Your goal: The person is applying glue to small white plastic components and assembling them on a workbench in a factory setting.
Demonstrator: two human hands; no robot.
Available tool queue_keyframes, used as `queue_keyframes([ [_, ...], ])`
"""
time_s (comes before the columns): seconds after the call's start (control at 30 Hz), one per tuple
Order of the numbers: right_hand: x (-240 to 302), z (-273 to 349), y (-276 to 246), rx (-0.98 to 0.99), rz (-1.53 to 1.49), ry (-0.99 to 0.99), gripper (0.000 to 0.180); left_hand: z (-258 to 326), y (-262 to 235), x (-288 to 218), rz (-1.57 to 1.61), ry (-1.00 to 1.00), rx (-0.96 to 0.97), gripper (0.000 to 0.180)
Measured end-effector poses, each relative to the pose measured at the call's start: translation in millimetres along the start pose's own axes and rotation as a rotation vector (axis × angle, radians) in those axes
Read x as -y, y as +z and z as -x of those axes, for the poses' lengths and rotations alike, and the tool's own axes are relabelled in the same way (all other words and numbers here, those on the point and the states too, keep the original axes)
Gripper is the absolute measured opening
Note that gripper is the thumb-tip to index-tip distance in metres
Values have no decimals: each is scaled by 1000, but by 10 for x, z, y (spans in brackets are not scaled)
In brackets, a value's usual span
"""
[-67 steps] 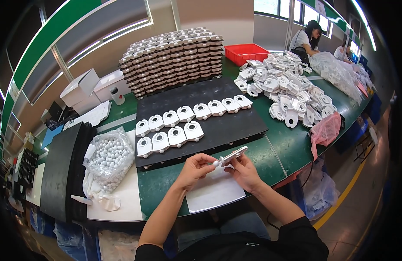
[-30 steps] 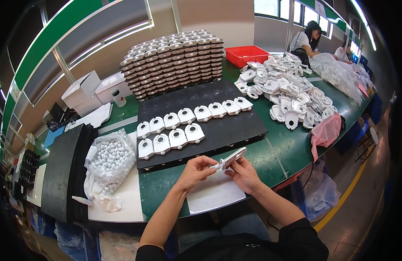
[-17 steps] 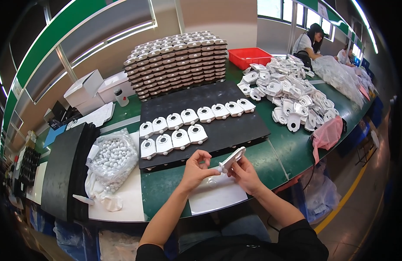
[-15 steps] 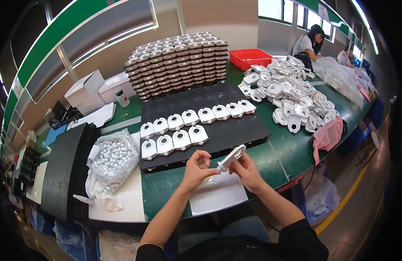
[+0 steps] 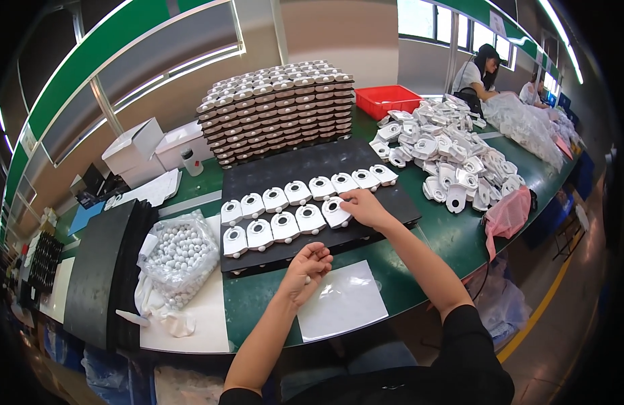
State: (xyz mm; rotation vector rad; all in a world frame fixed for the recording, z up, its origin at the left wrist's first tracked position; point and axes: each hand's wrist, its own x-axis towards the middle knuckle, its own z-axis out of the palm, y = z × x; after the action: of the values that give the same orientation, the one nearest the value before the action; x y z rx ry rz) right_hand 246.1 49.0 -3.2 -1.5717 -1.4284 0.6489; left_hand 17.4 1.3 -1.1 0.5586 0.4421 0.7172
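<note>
My right hand reaches over the black foam tray and grips the edge of a white plastic part with a round, dark-centred hole. This part rests at the right end of the front row. Other parts of the same kind, such as a white part beside it, stand in two rows, with white balls at their lower edges. My left hand hovers at the tray's near edge, fingers curled, with a small white ball showing against the palm.
Left of the tray lies an open bag of white balls, beside black sheets. Behind it rises a stack of filled trays. A heap of loose white parts and a red bin stand right. Another person sits beyond.
My right hand has carried the white part from above the paper sheet forward to the end of the front row. My left hand has parted from it and dropped slightly nearer to me.
</note>
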Motion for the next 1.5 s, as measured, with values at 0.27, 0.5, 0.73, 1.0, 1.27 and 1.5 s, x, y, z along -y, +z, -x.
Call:
queue_keyframes([
  [0.27,177,239,-392,-256,206,-252,27,21,-64,-29,97,24,53,38],
  [0.5,-564,657,-1778,-440,1090,-68,41,79,118,-78,-48,-23,-13,14],
  [0.73,-899,1034,-2302,-217,1273,-201,36,65,-53,-39,-117,-61,56,20],
  [1.0,-25,1329,-1548,-519,877,-364,22,98,27,-46,-103,-18,166,33],
  [1.27,500,1691,-180,59,-312,21,11,51,3,-53,-208,66,43,20],
  [1.5,324,1741,266,149,-378,14,16,57,-6,-86,-102,59,9,16],
])
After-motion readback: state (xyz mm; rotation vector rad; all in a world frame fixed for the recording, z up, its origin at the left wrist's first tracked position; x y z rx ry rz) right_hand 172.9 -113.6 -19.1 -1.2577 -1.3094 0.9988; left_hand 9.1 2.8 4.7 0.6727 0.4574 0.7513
